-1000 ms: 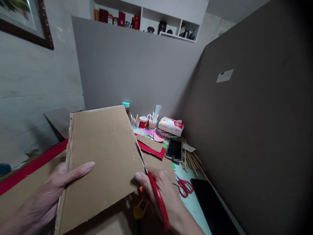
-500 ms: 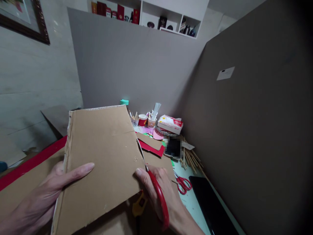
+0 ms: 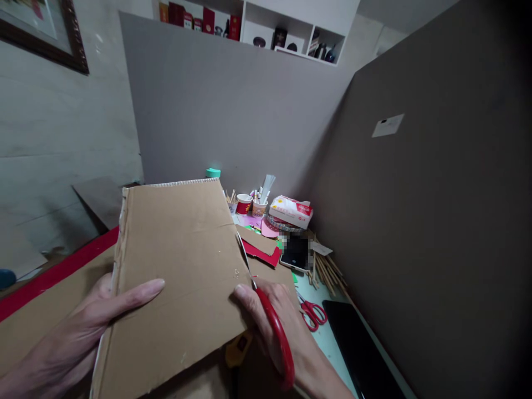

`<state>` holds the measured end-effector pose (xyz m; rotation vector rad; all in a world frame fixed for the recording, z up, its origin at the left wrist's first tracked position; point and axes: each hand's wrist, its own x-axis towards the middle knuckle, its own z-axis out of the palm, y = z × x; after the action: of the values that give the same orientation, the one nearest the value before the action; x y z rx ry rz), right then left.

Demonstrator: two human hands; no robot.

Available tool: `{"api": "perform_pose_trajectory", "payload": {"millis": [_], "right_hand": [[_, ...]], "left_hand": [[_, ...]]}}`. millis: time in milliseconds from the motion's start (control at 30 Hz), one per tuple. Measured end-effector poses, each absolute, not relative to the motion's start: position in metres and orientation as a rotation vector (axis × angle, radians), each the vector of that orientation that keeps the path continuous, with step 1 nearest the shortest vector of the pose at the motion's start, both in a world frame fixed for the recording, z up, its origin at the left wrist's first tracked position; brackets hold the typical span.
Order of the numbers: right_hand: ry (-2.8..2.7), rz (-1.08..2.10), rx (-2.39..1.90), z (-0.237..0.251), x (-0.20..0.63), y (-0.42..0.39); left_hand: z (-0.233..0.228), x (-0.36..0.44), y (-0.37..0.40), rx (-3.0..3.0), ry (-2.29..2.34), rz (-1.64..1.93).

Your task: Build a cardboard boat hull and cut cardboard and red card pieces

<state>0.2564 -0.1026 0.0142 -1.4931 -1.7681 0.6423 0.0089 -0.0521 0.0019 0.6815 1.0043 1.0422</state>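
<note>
Cardboard sheet (image 3: 178, 277), brown, corrugated edge

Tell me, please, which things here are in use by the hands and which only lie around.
In use: cardboard sheet, held by left hand; red-handled scissors in right hand, blade along the sheet's edge.

Lying about: second scissors, tissue pack, paper cups, wooden sticks, phone.

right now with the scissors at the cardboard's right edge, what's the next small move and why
Probably close the red-handled scissors and push the cut farther along the cardboard sheet. The right hand has the blades on its right edge, and the left hand steadies the other side.
</note>
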Motion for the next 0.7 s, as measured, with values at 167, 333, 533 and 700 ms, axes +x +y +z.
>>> {"api": "perform_pose_trajectory", "payload": {"millis": [167, 333, 533, 700], "right_hand": [[-1.685, 0.806, -1.55, 0.016, 0.253, -0.101], [-1.746, 0.752, -1.491, 0.023, 0.258, -0.1], [-1.72, 0.798, -1.499, 0.024, 0.256, -0.101], [-1.682, 0.696, -1.502, 0.022, 0.251, -0.103]], "left_hand": [[0.009, 0.015, -0.057, 0.67, 1.01, 1.04], [0.003, 0.014, -0.055, 0.682, 0.971, 1.013], [0.017, 0.024, -0.067, 0.701, 1.037, 1.03], [0.014, 0.023, -0.067, 0.692, 1.038, 1.032]]}}
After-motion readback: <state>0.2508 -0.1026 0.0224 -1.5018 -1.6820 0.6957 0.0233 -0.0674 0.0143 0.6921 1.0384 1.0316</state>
